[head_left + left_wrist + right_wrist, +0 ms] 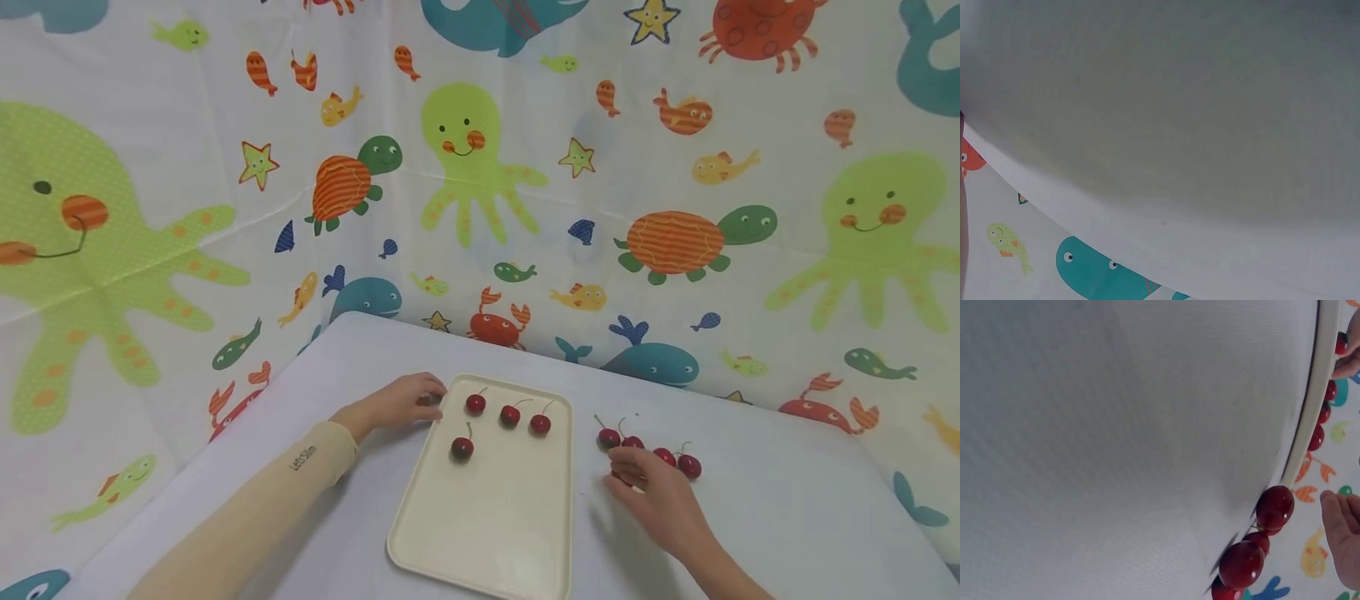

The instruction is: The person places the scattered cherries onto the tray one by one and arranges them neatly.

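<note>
Observing a cream tray [502, 521] on a white worktop [787, 517]; clock positions read from the tray's centre, head view. Four cherries on the tray [510, 415]: three spaced along a row between 12 and 1 o'clock, one nearer the middle at 11, all with stems. Loose cherries [689, 466], at least four, lie in a line on the worktop between 2 and 3 o'clock, partly hidden by the right hand [660, 500]. Right fingers: loosely curved, thumb parted from them, nothing seen gripped; the right wrist view shows the hand apart from the fruit. Left hand [401, 402] at 11 o'clock, fingers parted and slightly bent, tips against the tray rim. Left forearm in a beige sleeve [277, 483]. Sea-animal cloth [465, 125] hangs beyond, toward 12.
</note>
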Demonstrator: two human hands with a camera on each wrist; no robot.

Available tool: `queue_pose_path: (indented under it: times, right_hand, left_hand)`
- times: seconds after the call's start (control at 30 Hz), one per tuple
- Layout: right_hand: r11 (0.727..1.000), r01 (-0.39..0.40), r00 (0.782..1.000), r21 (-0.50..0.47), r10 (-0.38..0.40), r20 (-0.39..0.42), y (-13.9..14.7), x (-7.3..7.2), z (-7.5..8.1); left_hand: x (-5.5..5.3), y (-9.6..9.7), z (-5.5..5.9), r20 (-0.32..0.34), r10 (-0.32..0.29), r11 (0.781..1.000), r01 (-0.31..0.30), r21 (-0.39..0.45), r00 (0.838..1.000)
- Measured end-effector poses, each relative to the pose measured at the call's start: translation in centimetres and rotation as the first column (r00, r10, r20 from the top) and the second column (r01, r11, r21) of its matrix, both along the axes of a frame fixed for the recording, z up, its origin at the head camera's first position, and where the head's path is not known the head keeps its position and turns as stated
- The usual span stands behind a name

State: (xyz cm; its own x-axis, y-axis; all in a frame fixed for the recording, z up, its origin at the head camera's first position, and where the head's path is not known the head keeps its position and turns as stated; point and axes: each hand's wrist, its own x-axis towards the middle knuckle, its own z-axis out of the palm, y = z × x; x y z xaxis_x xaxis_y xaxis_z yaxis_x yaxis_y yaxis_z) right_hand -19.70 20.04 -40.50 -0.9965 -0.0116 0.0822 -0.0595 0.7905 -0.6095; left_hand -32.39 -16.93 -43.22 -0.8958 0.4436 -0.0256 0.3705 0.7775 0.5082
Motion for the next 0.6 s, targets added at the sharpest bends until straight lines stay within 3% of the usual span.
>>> queue_pose_path:
  times: [0.4, 0.6]
  right_hand:
    - [1.000, 0.010, 1.000, -0.008, -0.009, 0.018, -0.15, 0.32, -0.14]
    - [0.999, 0.020, 1.000, 0.034, -0.020, -0.002, 0.45, 0.07, -0.10]
  left_hand:
    - [-0.06, -0.17, -0.18, -0.015, -0.030, 1.000, 0.030, 0.008, 0.999]
    - [0.00, -0.17, -0.09, -0.012, -0.027, 0.999, 0.027, 0.018, 1.000]
